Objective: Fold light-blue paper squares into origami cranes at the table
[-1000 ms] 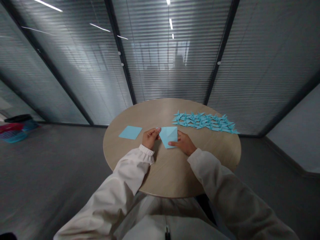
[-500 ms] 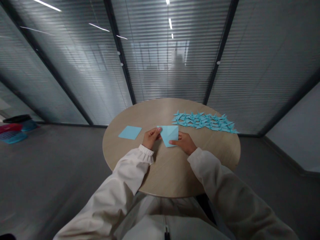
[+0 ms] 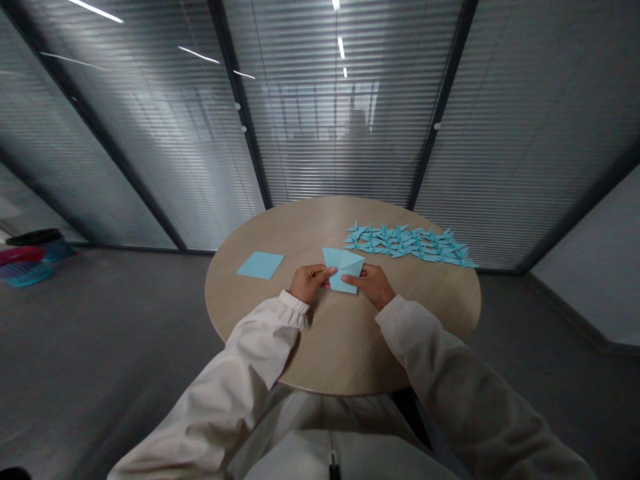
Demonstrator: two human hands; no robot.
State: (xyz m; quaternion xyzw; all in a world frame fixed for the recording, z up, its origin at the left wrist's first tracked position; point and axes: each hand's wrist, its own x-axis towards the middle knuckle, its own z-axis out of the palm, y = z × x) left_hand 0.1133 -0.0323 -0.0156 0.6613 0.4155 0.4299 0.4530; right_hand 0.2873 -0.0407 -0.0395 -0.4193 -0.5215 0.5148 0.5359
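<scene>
Between my hands, above the middle of the round table, is a light blue sheet of origami paper with creases across it. My left hand pinches its left edge, thumb on top. On the right side, my right hand grips the paper with the thumb over its face and the fingers behind. A flat blue paper stack or sheet lies to the left of my left hand. Several folded blue paper cranes sit in close rows at the table's back right.
The round wooden table has its near edge close to my body. Glass panels with blinds stand just behind it. Red and blue baskets are on the floor at far left.
My left hand has shifted from the paper's upper left corner down and to the right along its edge. The paper has turned slightly, and its outline has changed.
</scene>
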